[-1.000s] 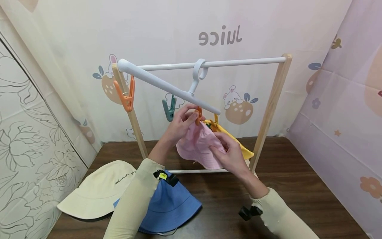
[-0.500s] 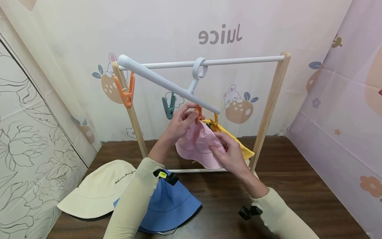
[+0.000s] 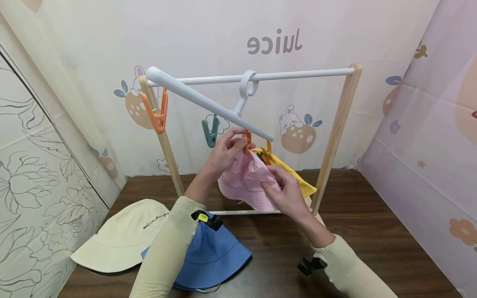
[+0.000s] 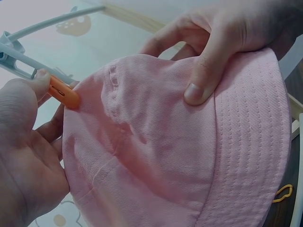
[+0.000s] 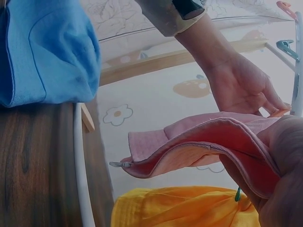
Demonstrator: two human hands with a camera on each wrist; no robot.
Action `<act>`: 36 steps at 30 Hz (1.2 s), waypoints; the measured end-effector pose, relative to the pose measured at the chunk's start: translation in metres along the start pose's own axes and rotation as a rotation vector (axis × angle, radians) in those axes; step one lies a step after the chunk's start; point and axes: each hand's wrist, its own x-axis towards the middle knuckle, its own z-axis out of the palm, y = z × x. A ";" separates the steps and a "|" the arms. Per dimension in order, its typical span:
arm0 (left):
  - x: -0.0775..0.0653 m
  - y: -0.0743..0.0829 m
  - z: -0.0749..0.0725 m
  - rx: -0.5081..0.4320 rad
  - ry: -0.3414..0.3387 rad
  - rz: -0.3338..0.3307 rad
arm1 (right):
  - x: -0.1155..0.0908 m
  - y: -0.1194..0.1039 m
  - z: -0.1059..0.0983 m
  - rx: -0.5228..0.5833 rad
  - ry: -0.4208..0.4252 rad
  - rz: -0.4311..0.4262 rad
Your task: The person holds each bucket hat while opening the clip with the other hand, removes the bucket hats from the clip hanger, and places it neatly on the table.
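A pink bucket hat (image 3: 247, 182) hangs under the pale blue hanger (image 3: 201, 99), its crown at an orange clothespin (image 3: 247, 142). My left hand (image 3: 225, 154) pinches that clothespin between thumb and fingers; the left wrist view shows the orange clip (image 4: 65, 92) on the edge of the crown. With thumb on the outside, my right hand (image 3: 287, 191) grips the hat near its brim. In the right wrist view the pink hat's (image 5: 189, 142) opening faces the camera. Behind it, a yellow hat (image 3: 294, 173) hangs from a yellow clothespin (image 3: 269, 148).
The hanger hooks over a white rail (image 3: 305, 75) between wooden posts (image 3: 337, 136). A second orange clothespin (image 3: 158, 114) and a green clothespin (image 3: 211, 131) hang to the left. A cream hat (image 3: 123, 240) and a blue hat (image 3: 214, 256) lie on the dark wooden table (image 3: 365, 231).
Both hands keep their holds on the clothespin and the pink hat. The whole head view has shifted slightly; otherwise hardly anything differs.
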 end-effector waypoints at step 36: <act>0.000 -0.001 0.001 0.020 0.034 -0.019 | -0.007 0.003 0.001 -0.013 -0.011 0.012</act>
